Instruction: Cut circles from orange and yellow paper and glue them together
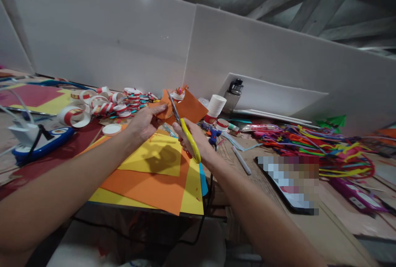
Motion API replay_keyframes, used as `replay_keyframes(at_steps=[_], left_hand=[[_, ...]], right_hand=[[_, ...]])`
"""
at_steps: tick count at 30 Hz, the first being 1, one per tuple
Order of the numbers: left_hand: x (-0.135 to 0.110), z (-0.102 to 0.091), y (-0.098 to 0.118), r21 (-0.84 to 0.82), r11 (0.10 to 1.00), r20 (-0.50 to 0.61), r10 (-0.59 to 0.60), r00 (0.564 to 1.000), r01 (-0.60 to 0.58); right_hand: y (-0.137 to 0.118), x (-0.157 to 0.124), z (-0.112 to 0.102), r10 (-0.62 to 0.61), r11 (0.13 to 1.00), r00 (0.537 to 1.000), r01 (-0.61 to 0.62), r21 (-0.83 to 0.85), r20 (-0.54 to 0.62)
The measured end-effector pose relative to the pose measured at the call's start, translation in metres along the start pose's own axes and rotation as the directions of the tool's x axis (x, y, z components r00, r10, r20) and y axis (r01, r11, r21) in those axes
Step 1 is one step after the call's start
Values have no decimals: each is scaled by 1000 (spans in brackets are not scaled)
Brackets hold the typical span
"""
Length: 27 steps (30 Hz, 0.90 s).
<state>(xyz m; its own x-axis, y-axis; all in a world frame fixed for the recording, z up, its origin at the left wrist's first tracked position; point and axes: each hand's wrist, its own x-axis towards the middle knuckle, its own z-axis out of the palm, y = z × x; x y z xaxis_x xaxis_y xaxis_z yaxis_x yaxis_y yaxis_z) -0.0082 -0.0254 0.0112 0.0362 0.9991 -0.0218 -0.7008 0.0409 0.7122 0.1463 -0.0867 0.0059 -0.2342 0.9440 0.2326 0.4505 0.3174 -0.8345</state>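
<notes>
My left hand [147, 122] pinches a piece of orange paper [193, 107], which stands up off the table and spreads to the right behind the scissors. In my right hand [196, 137] are scissors with yellow handles [191, 139]. Their blades point up and away, against the orange paper; whether the blades are apart is hard to make out. Below both hands lie overlapping sheets, a yellow sheet [154, 159] on top of an orange sheet [167, 190]. The fingertips of my right hand are partly hidden by the scissor handles.
Cut cup rings [99, 104] lie at the left, near a blue power strip [46, 145]. Stacked paper cups [215, 106] and a bottle [233, 95] stand behind. Pipe cleaners [309, 145], a phone [287, 184] and a white pen [241, 159] lie at the right. White panels [123, 31] close the back.
</notes>
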Motion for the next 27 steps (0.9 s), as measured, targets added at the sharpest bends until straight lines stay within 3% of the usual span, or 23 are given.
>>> replay_keyframes(at_steps=[8, 16, 27], left_hand=[[10, -12, 6, 83, 996, 99, 22, 995, -31], [7, -9, 7, 134, 990, 58, 33, 998, -41], [7, -12, 4, 125, 991, 135, 39, 990, -56]], right_hand=[[-4, -3, -4, 1, 1000, 1000, 0, -21, 7], [0, -2, -4, -10, 1000, 1000, 11, -13, 29], [2, 1, -2, -21, 1000, 999, 20, 19, 25]])
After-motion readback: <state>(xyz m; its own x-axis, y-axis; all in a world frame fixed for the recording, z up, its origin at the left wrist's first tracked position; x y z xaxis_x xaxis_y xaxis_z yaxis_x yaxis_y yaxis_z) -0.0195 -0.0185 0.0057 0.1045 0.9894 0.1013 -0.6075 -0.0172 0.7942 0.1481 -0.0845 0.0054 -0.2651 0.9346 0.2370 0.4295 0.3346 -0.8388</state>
